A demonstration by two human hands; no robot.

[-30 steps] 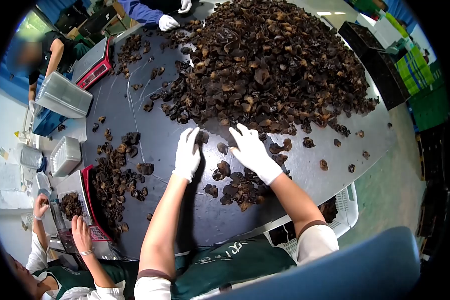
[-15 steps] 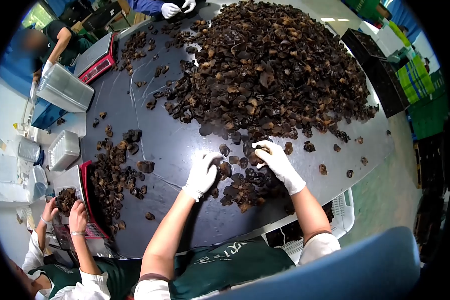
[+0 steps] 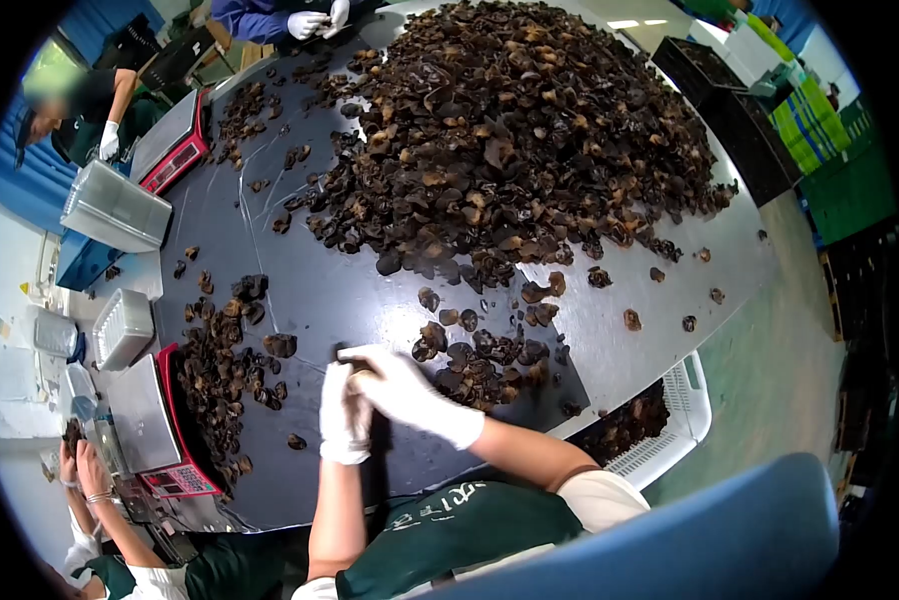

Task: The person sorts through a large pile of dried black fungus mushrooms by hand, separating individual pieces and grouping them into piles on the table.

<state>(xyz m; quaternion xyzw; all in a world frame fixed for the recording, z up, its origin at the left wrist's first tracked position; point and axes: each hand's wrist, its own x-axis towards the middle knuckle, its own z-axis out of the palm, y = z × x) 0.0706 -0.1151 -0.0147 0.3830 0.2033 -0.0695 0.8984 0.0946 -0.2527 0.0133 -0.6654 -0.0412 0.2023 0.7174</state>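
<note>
My two white-gloved hands meet over the dark tabletop, left of a small group of wood ear mushrooms (image 3: 480,385). My left hand (image 3: 346,415) is closed, its fingers upright and pressed together. Reaching across from the right, my right hand (image 3: 415,395) has its fingertips against the left ones. A dark bit of wood ear mushroom (image 3: 347,353) shows between the fingertips; most of it is hidden by the gloves. Beyond my hands rises a large heap of wood ear mushrooms (image 3: 530,140).
Red scales (image 3: 178,475) stand at the table's left edge, beside a mushroom pile (image 3: 215,380). A white basket (image 3: 685,415) with mushrooms sits below the right edge. Black crates (image 3: 730,130) stand at the far right. Co-workers are at the left and far side.
Both hands have moved left and come together, away from the small mushroom group. At lower left, a co-worker's hands have lifted mushrooms off the scale.
</note>
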